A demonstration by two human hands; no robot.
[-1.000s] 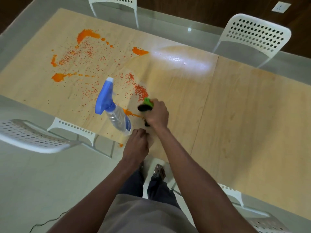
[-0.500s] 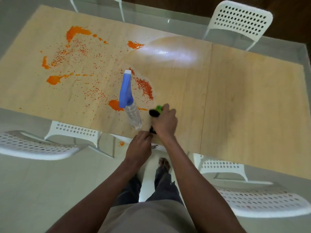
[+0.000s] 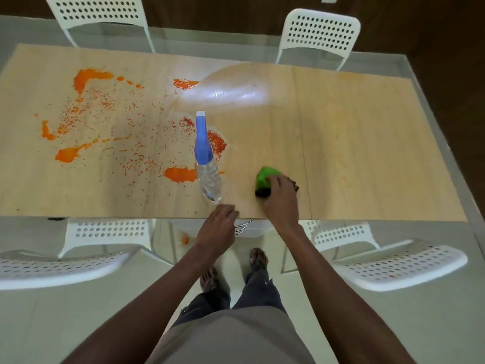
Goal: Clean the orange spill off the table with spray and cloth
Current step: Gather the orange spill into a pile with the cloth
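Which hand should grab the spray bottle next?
Left. The left hand hangs free just below the spray bottle base; the right hand already holds the green cloth.

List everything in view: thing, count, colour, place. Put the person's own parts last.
table: one, light wood, centre.
orange spill: several blotches and specks, table's left half.
spray bottle: one, clear with blue head, on the table beside the spill.
cloth: one, green, under the right hand.
chairs: four, white, perforated, two far side, two near side.
left hand: at the table's near edge, holding nothing.
right hand: on the cloth.
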